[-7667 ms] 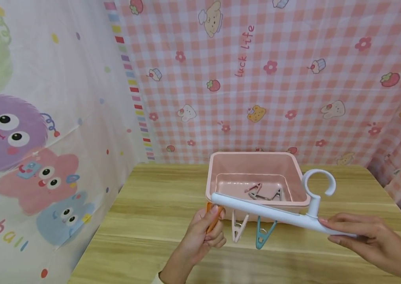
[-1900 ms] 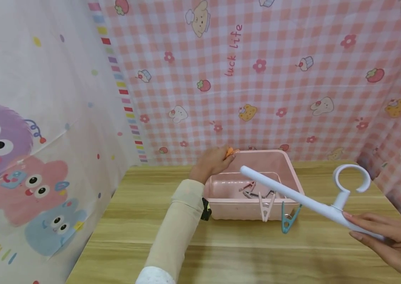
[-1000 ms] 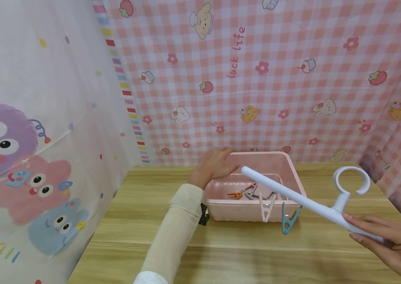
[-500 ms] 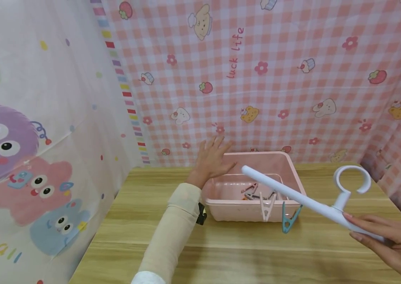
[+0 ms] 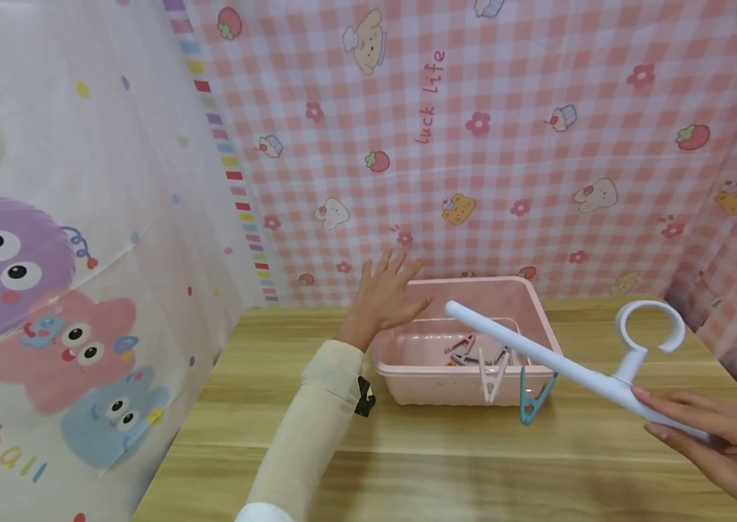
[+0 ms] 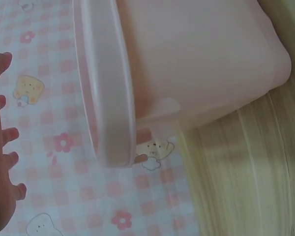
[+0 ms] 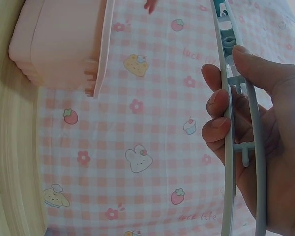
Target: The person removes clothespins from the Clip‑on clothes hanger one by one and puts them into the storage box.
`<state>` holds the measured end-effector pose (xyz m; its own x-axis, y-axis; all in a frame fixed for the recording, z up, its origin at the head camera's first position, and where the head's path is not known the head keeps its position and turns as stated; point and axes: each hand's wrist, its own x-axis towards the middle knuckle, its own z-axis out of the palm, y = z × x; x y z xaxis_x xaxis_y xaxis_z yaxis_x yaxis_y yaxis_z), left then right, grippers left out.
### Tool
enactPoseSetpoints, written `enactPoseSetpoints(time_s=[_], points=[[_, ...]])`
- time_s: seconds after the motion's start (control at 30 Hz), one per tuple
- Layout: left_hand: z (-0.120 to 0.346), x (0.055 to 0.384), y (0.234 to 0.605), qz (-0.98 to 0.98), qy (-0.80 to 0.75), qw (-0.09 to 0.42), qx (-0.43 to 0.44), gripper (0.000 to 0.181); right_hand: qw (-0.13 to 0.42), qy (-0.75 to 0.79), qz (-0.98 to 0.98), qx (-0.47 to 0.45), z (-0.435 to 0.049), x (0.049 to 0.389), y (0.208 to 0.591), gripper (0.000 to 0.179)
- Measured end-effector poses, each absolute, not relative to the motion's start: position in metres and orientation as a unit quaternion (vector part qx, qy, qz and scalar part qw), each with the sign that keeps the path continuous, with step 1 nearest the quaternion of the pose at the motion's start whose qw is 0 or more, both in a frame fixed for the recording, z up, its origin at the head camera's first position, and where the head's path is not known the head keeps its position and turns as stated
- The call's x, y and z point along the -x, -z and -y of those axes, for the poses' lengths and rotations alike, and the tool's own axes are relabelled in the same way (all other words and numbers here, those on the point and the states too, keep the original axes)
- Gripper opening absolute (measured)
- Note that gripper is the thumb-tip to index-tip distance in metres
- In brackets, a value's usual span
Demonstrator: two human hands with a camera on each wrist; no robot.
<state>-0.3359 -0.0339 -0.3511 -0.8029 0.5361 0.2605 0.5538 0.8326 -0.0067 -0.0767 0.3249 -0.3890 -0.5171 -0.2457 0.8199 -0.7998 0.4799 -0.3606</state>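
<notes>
My right hand (image 5: 721, 438) grips the lower end of a white folding clip hanger (image 5: 564, 370), its open-ring hook (image 5: 626, 341) pointing up. In the right wrist view, the fingers and thumb close on the hanger's two parallel rails (image 7: 229, 167). A pink clothespin (image 5: 492, 384) and a teal clothespin (image 5: 528, 406) appear to hang below the bar. With fingers spread, my left hand (image 5: 383, 297) hovers by the back left corner of the pink plastic basin (image 5: 427, 371), holding nothing. Several clothespins (image 5: 463, 357) lie inside the basin, an orange one partly hidden by the front rim.
The basin stands on a wood-grain table (image 5: 264, 362), near its back edge. A checked pink cloth (image 5: 512, 167) hangs behind, and a white cartoon cloth (image 5: 146, 275) borders the left. The hanger's far end overlaps the basin's right side in the head view.
My left hand has carried the orange clothespin from the hanger's left end to the basin, let it drop inside and spread its fingers. The hanger has shifted right, still gripped.
</notes>
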Motion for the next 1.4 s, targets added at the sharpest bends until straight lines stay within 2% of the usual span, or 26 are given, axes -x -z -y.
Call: enactPoseSetpoints(time_s=[0.23,0.47,0.87,1.13,1.23,1.4], points=[[0.04,0.323,0.36,0.936,0.025,0.172,0.306,0.068,0.355,-0.378,0.786,-0.337,-0.325,0.078,0.394,0.053],[0.042,0.309,0.367,0.927,0.08,0.184,0.319,0.066,0.349,-0.38,0.784,-0.345,-0.326,0.081,0.398,0.05],[0.042,0.273,0.389,0.868,0.307,0.149,0.361,0.067,0.331,-0.351,0.799,-0.359,-0.329,0.083,0.401,0.045],[0.037,0.241,0.405,0.76,0.495,0.162,0.39,0.065,0.331,-0.396,0.779,-0.356,-0.325,0.084,0.401,0.041],[0.033,0.227,0.408,0.721,0.559,0.141,0.385,0.061,0.332,-0.391,0.781,-0.355,-0.324,0.085,0.401,0.045],[0.028,0.209,0.406,0.671,0.647,0.065,0.357,0.061,0.341,-0.383,0.782,-0.356,-0.322,0.086,0.402,0.05]])
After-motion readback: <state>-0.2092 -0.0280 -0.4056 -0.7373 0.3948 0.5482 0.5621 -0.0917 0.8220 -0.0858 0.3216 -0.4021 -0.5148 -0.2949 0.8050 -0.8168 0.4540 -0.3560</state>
